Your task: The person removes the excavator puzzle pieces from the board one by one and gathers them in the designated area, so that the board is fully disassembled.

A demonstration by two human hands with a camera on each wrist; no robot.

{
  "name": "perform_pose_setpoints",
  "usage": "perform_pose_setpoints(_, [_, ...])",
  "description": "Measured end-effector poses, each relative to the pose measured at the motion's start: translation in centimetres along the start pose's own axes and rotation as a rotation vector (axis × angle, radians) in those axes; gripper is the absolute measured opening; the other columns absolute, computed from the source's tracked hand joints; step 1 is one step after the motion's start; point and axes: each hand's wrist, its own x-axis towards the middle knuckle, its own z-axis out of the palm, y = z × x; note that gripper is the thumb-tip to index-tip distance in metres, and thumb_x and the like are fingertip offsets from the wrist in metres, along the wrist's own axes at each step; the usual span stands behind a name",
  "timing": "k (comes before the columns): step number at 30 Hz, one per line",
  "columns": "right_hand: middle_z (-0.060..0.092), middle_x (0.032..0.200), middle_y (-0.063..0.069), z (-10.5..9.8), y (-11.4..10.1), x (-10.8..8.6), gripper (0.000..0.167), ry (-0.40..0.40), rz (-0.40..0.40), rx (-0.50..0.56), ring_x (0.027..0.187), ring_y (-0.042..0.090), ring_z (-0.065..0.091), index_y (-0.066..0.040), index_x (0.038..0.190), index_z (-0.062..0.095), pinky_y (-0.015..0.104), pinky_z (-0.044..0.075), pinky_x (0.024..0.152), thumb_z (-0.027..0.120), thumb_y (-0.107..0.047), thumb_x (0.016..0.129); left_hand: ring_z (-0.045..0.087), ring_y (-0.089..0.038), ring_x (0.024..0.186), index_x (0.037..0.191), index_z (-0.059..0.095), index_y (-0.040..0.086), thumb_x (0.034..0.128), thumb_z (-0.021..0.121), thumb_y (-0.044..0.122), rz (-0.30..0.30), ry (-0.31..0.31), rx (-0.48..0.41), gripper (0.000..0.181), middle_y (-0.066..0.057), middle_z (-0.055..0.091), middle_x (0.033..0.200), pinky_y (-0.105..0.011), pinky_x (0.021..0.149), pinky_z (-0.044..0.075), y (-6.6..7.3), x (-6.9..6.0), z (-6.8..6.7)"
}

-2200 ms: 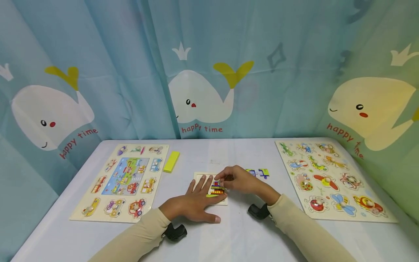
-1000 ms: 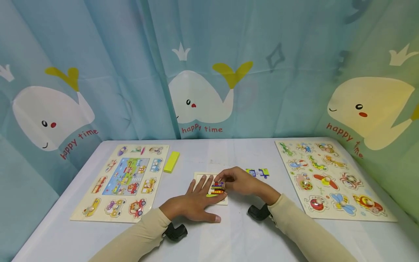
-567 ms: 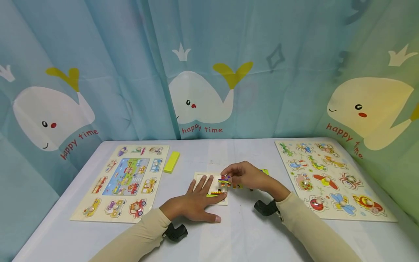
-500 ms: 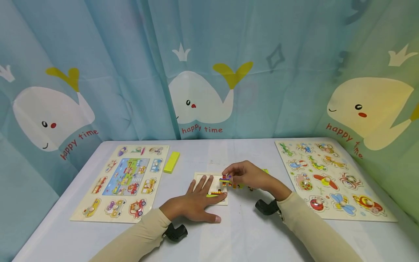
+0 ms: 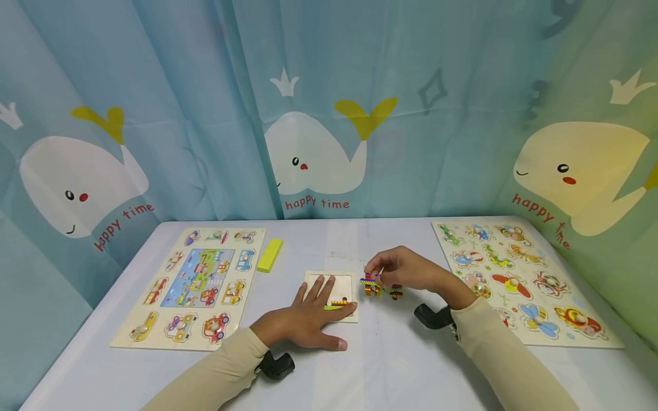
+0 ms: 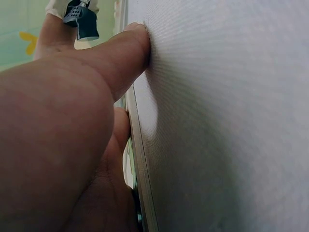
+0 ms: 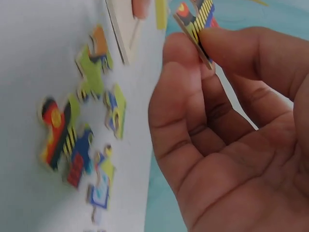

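Note:
In the head view my left hand lies flat with spread fingers on a small wooden puzzle tray; its thumb rests on the cloth. A yellow-and-red piece lies in the tray's lower part, partly covered by that hand. My right hand, right of the tray, pinches a striped puzzle piece between thumb and fingertips, tilted, above the cloth. Below it lie several loose pieces, among them a red-and-black one and a green one. In the left wrist view the left hand touches the tray's edge.
A vehicle puzzle board lies at the left, with a yellow block beside it. An insect puzzle board lies at the right, partly behind the right forearm. A whale-print curtain hangs behind the table.
My right hand has lifted the striped piece out of the tray and moved right with it, over the loose pieces. My left hand has stayed in place.

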Motion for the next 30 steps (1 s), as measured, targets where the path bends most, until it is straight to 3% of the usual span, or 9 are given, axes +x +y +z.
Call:
perform_pose_setpoints(11, [0.065, 0.093, 0.011, -2.3, 1.2, -1.4, 0.019, -0.029, 0.055, 0.019, 0.079, 0.019, 0.060, 0.005, 0.107, 0.065, 0.038, 0.053, 0.071, 0.062, 0.002, 0.088, -0.019, -0.029, 0.145, 0.153, 0.026, 0.042, 0.0889, 0.054, 0.065, -0.009, 0.006, 0.004, 0.074, -0.012, -0.012, 0.161, -0.056, 0.112, -0.007, 0.0, -0.1, 0.0])
perform_pose_setpoints(20, [0.065, 0.091, 0.015, -4.4, 1.4, -2.8, 0.019, -0.048, 0.035, -0.003, 0.075, 0.022, 0.061, 0.007, 0.107, 0.063, 0.035, 0.051, 0.068, 0.061, 0.004, 0.088, -0.019, -0.029, 0.145, 0.153, 0.026, 0.040, 0.0900, 0.054, 0.063, 0.007, 0.009, -0.017, 0.073, -0.012, -0.013, 0.161, -0.055, 0.112, -0.008, 0.0, 0.0, 0.1])
perform_pose_setpoints(30, [0.060, 0.086, 0.011, -5.2, 2.7, -3.4, 0.016, -0.110, 0.091, -0.003, 0.076, 0.025, 0.061, 0.007, 0.104, 0.064, 0.034, 0.050, 0.069, 0.059, 0.005, 0.089, -0.021, -0.029, 0.144, 0.153, 0.024, 0.042, 0.0896, 0.053, 0.064, 0.013, 0.009, 0.004, 0.073, -0.011, -0.014, 0.161, -0.055, 0.111, -0.009, -0.3, 0.2, 0.2])
